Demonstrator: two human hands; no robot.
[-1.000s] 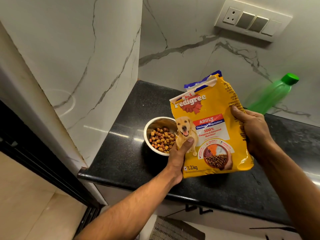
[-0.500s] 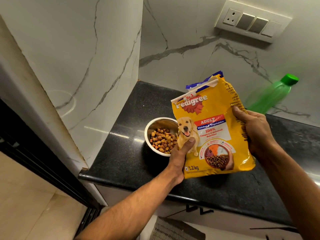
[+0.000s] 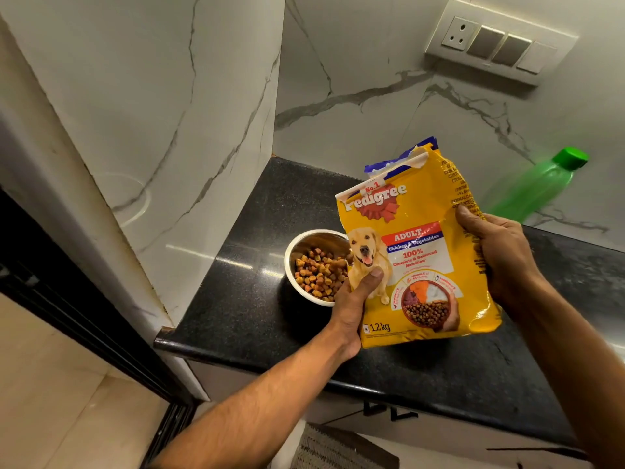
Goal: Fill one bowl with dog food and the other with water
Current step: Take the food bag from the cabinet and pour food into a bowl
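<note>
Both hands hold the yellow bag (image 3: 416, 252) upright above the black table (image 3: 236, 299), its torn top open and facing up. The left hand (image 3: 351, 306) grips the bag's lower left edge, thumb pressed on the printed dog, the other fingers hidden behind the bag. The right hand (image 3: 500, 255) wraps the right edge higher up, thumb on the front, fingers curled around the side.

The steel bowl (image 3: 304, 242) stands on the table just left of the bag and partly behind it — kibble (image 3: 318, 274) covers its bottom, heaped toward the near side. The bag's left edge overlaps the bowl's right rim, so that part is hidden.

A green bottle (image 3: 534, 187) with its cap on stands at the back right, near the marble wall — its contents cannot be told. A switch panel (image 3: 497, 42) sits on the wall above it.
</note>
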